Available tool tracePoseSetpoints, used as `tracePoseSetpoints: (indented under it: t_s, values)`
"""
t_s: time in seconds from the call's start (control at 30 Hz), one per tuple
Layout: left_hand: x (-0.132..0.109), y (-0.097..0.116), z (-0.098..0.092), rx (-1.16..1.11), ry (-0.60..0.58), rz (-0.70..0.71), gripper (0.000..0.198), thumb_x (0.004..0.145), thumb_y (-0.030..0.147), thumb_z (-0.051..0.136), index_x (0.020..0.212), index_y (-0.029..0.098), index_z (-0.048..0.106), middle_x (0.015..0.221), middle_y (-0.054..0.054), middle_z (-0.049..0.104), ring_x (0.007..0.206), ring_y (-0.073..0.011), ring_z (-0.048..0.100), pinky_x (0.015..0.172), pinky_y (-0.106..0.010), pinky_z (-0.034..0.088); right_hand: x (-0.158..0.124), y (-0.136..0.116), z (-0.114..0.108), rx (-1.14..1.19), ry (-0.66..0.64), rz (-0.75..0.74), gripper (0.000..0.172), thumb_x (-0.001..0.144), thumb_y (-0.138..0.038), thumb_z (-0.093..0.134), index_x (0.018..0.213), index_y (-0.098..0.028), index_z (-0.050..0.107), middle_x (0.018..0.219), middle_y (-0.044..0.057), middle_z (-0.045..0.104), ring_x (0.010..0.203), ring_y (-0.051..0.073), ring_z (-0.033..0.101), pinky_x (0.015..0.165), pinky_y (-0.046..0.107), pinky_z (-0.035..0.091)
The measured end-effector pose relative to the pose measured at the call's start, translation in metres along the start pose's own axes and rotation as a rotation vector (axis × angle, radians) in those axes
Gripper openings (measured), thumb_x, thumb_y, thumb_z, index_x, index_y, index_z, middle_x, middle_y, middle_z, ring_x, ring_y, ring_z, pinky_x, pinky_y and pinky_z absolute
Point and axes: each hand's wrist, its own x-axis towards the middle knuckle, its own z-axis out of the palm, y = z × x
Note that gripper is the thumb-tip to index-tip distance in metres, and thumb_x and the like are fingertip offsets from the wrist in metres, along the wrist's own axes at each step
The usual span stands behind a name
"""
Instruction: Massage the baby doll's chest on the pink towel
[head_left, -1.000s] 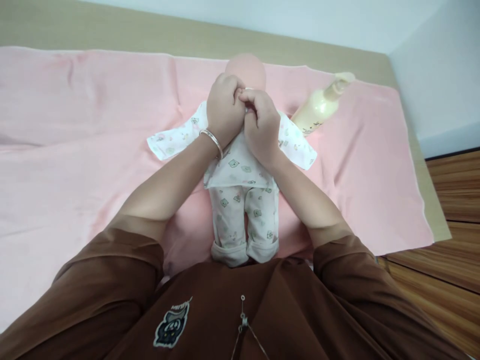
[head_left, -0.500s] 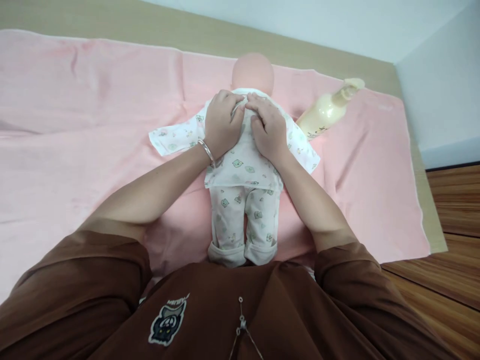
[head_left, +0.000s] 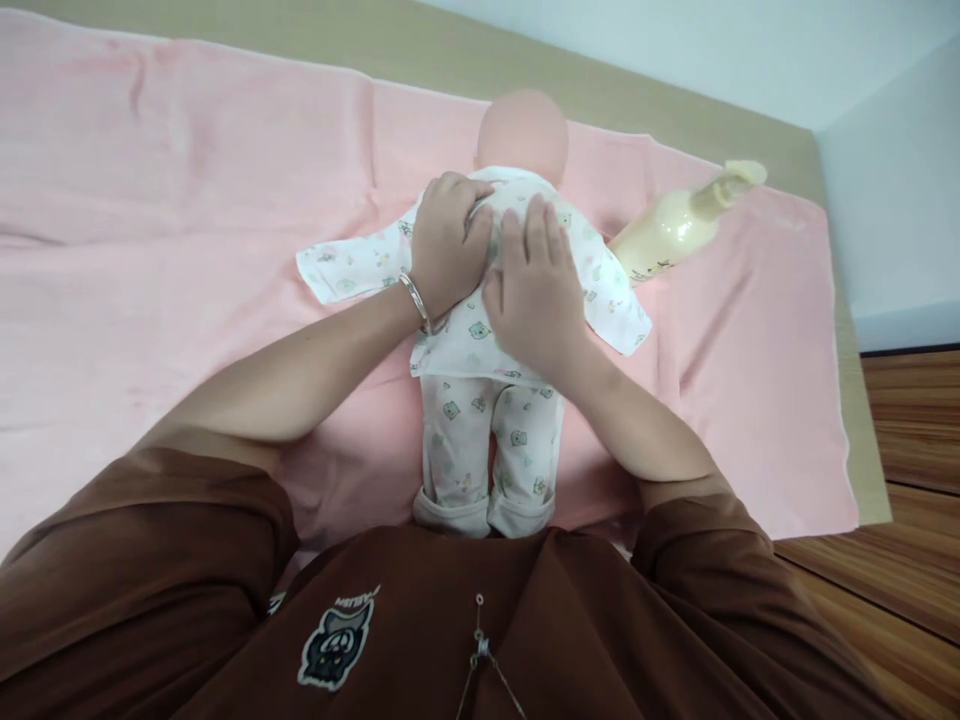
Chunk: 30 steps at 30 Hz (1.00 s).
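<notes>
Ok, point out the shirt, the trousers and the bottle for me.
Shirt (head_left: 472,348): head view, on its lower part.
Trousers (head_left: 455,450): head view, on one leg.
Bottle (head_left: 677,228): head view, on its body.

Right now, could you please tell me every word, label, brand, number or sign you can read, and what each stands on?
Nothing can be read with certainty.
Brown shirt: small tilted lettering above the animal patch, too blurred to quote.
Pump bottle: dark print, too small and blurred to read.
</notes>
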Motion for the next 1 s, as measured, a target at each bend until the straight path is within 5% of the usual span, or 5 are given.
tracePoseSetpoints:
  t_s: [0.13, 0.4, 0.67, 0.83, 1.0]
  values:
    - [0.001, -0.002, -0.002, -0.016, -0.042, -0.004, 0.025, 0.096, 0.022, 0.028, 0.101, 0.029, 0.052, 0.100, 0.001, 0.057, 0.098, -0.0158, 0.051, 0.090, -0.035, 0.043, -0.008, -0.011, -0.002, 0.027, -0.030, -0.179, 0.056, 0.083, -0.021, 0.038, 0.135, -0.001, 0.030, 0.144, 0.013, 0.026, 0.137, 0.026, 0.014, 0.115, 0.045, 0.014]
    - [0.004, -0.011, 0.008, -0.120, 0.071, 0.009, 0.028, 0.093, 0.037, 0.028, 0.088, 0.029, 0.054, 0.087, -0.003, 0.059, 0.084, -0.0212, 0.052, 0.077, -0.042, 0.044, 0.028, 0.038, 0.006, 0.199, -0.061, -0.183, 0.037, 0.087, -0.027, 0.039, 0.123, -0.037, 0.042, 0.145, -0.017, 0.018, 0.137, 0.013, 0.012, 0.116, 0.044, 0.015]
    - [0.005, -0.009, 0.009, -0.105, -0.014, -0.069, 0.017, 0.087, 0.026, 0.035, 0.090, 0.029, 0.052, 0.093, -0.001, 0.058, 0.091, -0.0204, 0.048, 0.086, -0.041, 0.041, 0.012, 0.017, -0.002, 0.104, -0.041, 0.030, 0.054, 0.089, -0.034, 0.041, 0.139, -0.027, 0.025, 0.146, -0.003, 0.023, 0.137, 0.026, 0.014, 0.112, 0.053, 0.020]
    - [0.003, -0.006, 0.007, -0.055, -0.007, -0.052, 0.019, 0.091, 0.021, 0.034, 0.094, 0.026, 0.052, 0.098, 0.001, 0.057, 0.096, -0.0151, 0.049, 0.091, -0.035, 0.041, -0.011, -0.015, -0.012, 0.027, -0.109, -0.066, 0.057, 0.087, -0.029, 0.043, 0.138, -0.006, 0.028, 0.146, 0.013, 0.021, 0.137, 0.033, 0.009, 0.112, 0.056, 0.009]
    - [0.005, -0.001, -0.001, 0.002, -0.086, -0.078, 0.024, 0.095, 0.026, 0.027, 0.095, 0.027, 0.050, 0.099, -0.001, 0.057, 0.096, -0.0188, 0.048, 0.090, -0.041, 0.041, 0.002, 0.002, -0.010, 0.116, -0.093, -0.090, 0.042, 0.089, -0.024, 0.039, 0.131, -0.021, 0.043, 0.147, 0.000, 0.022, 0.137, 0.025, 0.014, 0.114, 0.052, 0.013]
